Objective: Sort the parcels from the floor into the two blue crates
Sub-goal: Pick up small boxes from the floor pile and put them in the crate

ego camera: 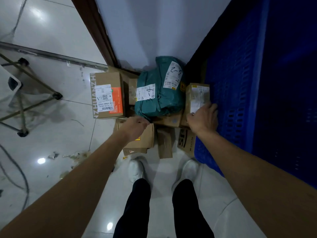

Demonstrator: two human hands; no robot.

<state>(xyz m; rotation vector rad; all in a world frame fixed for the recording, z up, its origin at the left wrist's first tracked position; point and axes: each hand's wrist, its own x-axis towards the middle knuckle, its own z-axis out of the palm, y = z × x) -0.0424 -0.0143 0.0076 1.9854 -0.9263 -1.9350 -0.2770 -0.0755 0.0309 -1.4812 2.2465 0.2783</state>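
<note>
A heap of parcels lies on the floor ahead of my feet. Two green plastic mailer bags with white labels top the heap. A small taped cardboard box stands at the right, against the blue crate. My right hand grips the near end of that small box. My left hand reaches to the near edge of the lower green bag, fingers curled; whether it holds the bag is hidden. A large box with an orange-and-white label lies at the left. Smaller brown boxes lie under my left hand.
The blue crate wall runs along the whole right side. A white wall with a brown door frame stands behind the heap. A folding stand with black feet and loose cables lie on the glossy tiles at left. My white shoes stand just before the heap.
</note>
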